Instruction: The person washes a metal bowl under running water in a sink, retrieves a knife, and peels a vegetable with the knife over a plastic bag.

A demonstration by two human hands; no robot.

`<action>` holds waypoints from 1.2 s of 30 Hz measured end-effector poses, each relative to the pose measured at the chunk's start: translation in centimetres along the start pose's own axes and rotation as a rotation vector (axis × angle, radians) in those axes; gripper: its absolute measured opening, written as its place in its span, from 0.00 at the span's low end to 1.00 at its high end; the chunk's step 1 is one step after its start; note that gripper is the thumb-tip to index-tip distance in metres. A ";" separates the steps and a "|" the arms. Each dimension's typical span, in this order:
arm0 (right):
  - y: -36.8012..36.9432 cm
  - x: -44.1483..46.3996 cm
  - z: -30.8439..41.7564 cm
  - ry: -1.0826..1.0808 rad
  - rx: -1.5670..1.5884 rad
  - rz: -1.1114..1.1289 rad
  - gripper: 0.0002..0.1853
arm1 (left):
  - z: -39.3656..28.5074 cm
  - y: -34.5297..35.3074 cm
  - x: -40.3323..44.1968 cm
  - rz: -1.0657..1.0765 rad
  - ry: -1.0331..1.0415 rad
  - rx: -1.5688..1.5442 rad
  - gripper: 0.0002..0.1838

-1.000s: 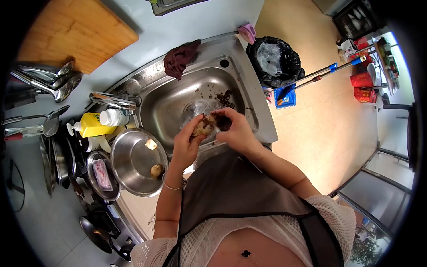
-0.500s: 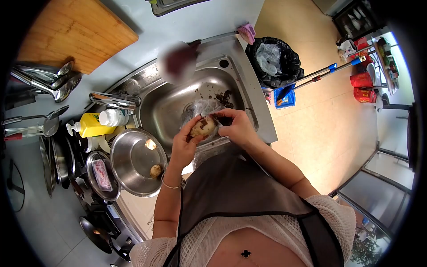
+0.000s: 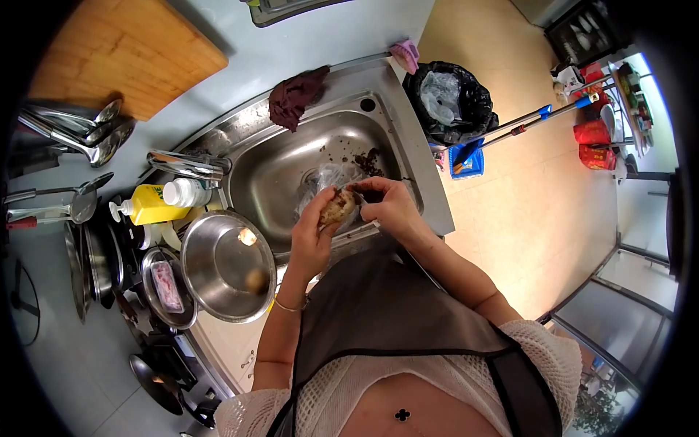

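Over the near side of the steel sink (image 3: 247,175), my left hand (image 3: 314,231) is closed around a pale, egg-shaped thing (image 3: 337,208) with patches of brown crust; its exact kind I cannot tell. My right hand (image 3: 389,211) is at its right end, fingers bent and pinched; what lies between them is hidden. Below my hands, a crumpled clear plastic bag (image 3: 331,177) lies in the sink. Dark brown crumbs (image 3: 370,160) are scattered on the sink floor. To the left, a steel bowl (image 3: 211,284) holds a small pale thing (image 3: 247,237) and a blurred brownish round one (image 3: 256,281).
A dark red cloth (image 3: 295,98) hangs over the sink's back rim. Left stand a yellow pump bottle (image 3: 156,205), a white bottle (image 3: 188,193) and a pan with a wrapped pink packet (image 3: 167,287). A black-lined bin (image 3: 466,102) stands right of the sink.
My left hand and the egg-shaped thing have shifted slightly, and the thing has turned in my fingers, with the left fingers covering more of it. My right hand stays nearly in place.
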State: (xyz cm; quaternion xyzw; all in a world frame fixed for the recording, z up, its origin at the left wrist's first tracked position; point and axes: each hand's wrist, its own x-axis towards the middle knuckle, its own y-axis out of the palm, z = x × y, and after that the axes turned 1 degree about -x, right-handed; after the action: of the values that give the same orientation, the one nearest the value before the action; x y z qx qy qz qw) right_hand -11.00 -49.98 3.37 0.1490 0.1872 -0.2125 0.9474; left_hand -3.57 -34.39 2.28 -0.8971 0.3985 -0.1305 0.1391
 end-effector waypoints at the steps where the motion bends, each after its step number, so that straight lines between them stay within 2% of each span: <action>1: 0.2 -0.2 0.1 -0.030 0.000 -0.021 0.21 | 0.1 0.5 -0.1 -0.040 -0.123 -0.211 0.26; 2: 0.2 -0.2 0.2 -0.062 -0.001 -0.041 0.21 | -0.1 0.7 -0.1 -0.039 -0.122 -0.213 0.26; 4: 0.2 -0.1 0.1 -0.083 -0.033 -0.033 0.22 | -0.5 0.9 0.0 -0.032 -0.249 -0.550 0.26; 5: 0.2 0.0 0.0 -0.105 -0.065 -0.025 0.24 | -0.5 0.9 0.0 -0.033 -0.248 -0.549 0.26; 6: 0.3 0.0 -0.4 -0.106 -0.066 -0.025 0.24 | -0.3 1.0 -0.1 -0.053 -0.351 -0.676 0.25; 7: 0.5 -0.1 -1.0 -0.194 -0.175 -0.051 0.25 | -0.1 1.1 -0.2 -0.074 -0.453 -0.802 0.25; 8: 0.7 -0.3 -1.4 -0.282 -0.284 -0.077 0.27 | 0.2 1.3 -0.3 -0.074 -0.453 -0.802 0.25; 9: 1.1 -0.6 -1.5 -0.281 -0.284 -0.076 0.27 | 0.4 1.6 -0.5 -0.094 -0.441 -0.794 0.24; 11: 1.9 -1.2 -1.5 -0.602 -0.506 -0.101 0.29 | 0.3 1.6 -0.7 -0.115 -0.430 -0.785 0.24; 12: 2.0 -1.5 -1.3 -0.602 -0.506 -0.100 0.29 | -0.1 1.5 -0.7 -0.117 -0.394 -0.679 0.23; 13: 2.0 -1.8 -0.9 -0.500 -0.491 -0.104 0.29 | -0.5 1.4 -0.6 -0.119 -0.356 -0.574 0.23; 14: 1.9 -2.0 -0.7 -0.398 -0.476 -0.107 0.29 | -0.7 1.2 -0.5 -0.120 -0.356 -0.574 0.23; 17: 0.7 -1.3 -1.5 -0.354 -0.299 0.008 0.30 | -0.7 0.2 -0.4 -0.070 -0.348 -0.576 0.23; 18: 0.2 -0.9 -1.2 -0.357 -0.301 0.010 0.30 | -0.4 -0.2 -0.4 -0.047 -0.367 -0.688 0.23; 20: -0.7 -0.3 -0.8 -0.098 -0.206 0.155 0.30 | -0.3 -0.4 -0.6 -0.024 -0.394 -0.802 0.23; 22: 0.1 -0.4 -1.5 -0.105 -0.149 0.141 0.30 | -0.6 -0.4 -0.4 -0.046 -0.391 -0.765 0.22; 23: 0.8 -0.8 -1.4 -0.168 -0.124 0.063 0.30 | -0.6 -0.1 -0.3 -0.046 -0.390 -0.764 0.22; 25: 2.0 -1.5 -1.2 -0.228 -0.098 -0.018 0.30 | -0.8 0.6 -0.3 -0.105 -0.343 -0.530 0.23; 27: 2.6 -1.8 -0.8 -0.375 -0.350 -0.158 0.29 | -1.1 0.7 -0.3 -0.092 -0.386 -0.638 0.23; 28: 2.1 -1.7 -0.5 -0.374 -0.351 -0.157 0.29 | -1.2 0.7 -0.4 -0.084 -0.432 -0.743 0.23; 29: 1.2 -1.4 -0.1 -0.304 -0.280 -0.032 0.28 | -1.1 0.4 -0.4 -0.086 -0.433 -0.744 0.23; 30: 0.4 -1.0 0.4 -0.233 -0.208 0.092 0.26 | -1.0 0.0 -0.5 -0.064 -0.443 -0.903 0.23; 31: -0.1 -0.7 1.0 -0.070 -0.045 0.157 0.27 | -1.0 -0.2 -0.6 -0.040 -0.451 -1.062 0.22; 35: 0.9 -0.9 0.0 -0.052 -0.018 0.125 0.28 | -0.8 0.3 -0.6 -0.068 -0.449 -1.003 0.22; 36: 1.5 -0.9 -0.9 -0.248 -0.119 0.008 0.28 | -1.2 0.6 -0.5 -0.113 -0.453 -0.966 0.22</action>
State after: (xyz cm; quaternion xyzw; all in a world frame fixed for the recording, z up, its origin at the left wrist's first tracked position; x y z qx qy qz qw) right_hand -11.37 -48.04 3.24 0.0660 0.0801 -0.2138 0.9713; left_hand -4.66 -34.57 3.09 -0.8847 0.3244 0.2573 -0.2141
